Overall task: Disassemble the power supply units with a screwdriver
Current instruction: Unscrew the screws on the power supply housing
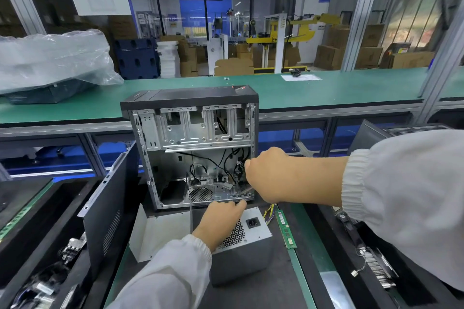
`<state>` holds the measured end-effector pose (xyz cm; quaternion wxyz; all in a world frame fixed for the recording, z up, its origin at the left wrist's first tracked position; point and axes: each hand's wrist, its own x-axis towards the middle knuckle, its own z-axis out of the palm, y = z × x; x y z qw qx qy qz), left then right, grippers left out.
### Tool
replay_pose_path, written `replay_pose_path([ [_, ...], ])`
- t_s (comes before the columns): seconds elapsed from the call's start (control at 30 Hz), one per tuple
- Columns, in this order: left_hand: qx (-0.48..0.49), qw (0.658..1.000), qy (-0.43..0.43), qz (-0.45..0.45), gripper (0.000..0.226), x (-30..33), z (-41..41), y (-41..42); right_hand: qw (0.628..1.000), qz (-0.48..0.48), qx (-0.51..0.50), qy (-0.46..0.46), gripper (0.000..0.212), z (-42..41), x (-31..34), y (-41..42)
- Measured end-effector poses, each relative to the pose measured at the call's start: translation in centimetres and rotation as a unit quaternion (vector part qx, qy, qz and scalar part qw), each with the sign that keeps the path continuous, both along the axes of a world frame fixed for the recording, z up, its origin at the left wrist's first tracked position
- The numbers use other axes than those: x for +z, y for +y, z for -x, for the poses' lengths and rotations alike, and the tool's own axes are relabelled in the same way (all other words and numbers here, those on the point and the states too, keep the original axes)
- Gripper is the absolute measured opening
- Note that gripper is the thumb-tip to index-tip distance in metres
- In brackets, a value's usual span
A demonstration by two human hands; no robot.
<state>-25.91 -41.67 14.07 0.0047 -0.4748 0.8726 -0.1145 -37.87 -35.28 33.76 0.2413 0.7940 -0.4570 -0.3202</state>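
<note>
A grey power supply unit with a honeycomb vent and a black socket lies on the dark mat in front of an open computer case. My left hand rests on top of the unit, fingers curled against the case's lower edge. A thin dark screwdriver shaft sticks out from under that hand's left side towards the case. My right hand reaches into the case from the right, closed in a fist on the black cables near its right wall. A second perforated metal box sits inside the case at the bottom.
A detached black side panel leans left of the case. A bent metal cover lies beside the unit. A green memory stick lies on the right. Trays of parts flank the mat. A bagged case sits on the green conveyor.
</note>
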Motion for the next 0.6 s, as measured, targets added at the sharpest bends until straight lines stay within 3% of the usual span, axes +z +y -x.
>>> replay_pose_path([
  [0.07, -0.007, 1.000, -0.010, -0.004, 0.039, 0.2, 0.0, -0.4, 1.000, -0.012, -0.007, -0.007, 0.020, 0.3, -0.1, -0.1],
  [0.23, 0.026, 0.999, 0.021, -0.018, 0.021, -0.1, -0.2, -0.7, 0.999, -0.015, -0.014, -0.032, 0.032, 0.3, -0.5, -0.7],
  [0.37, 0.005, 1.000, -0.009, -0.003, 0.024, 0.0, 0.0, -0.8, 0.998, -0.010, -0.002, -0.065, 0.031, 0.1, -0.6, -1.3],
  [0.5, 0.023, 0.999, -0.034, 0.004, 0.015, 0.9, 0.5, -1.2, 0.986, -0.017, -0.010, -0.164, 0.018, 0.4, -0.6, -2.1],
  [0.53, 0.039, 0.999, -0.014, 0.001, 0.015, 0.9, 0.3, -1.3, 0.977, -0.018, -0.012, -0.210, 0.013, 0.9, -0.6, -2.3],
  [0.6, 0.104, 0.987, 0.116, -0.031, 0.019, 0.9, -0.9, -1.3, 0.950, -0.024, -0.032, -0.310, 0.026, 2.1, -0.7, -2.8],
])
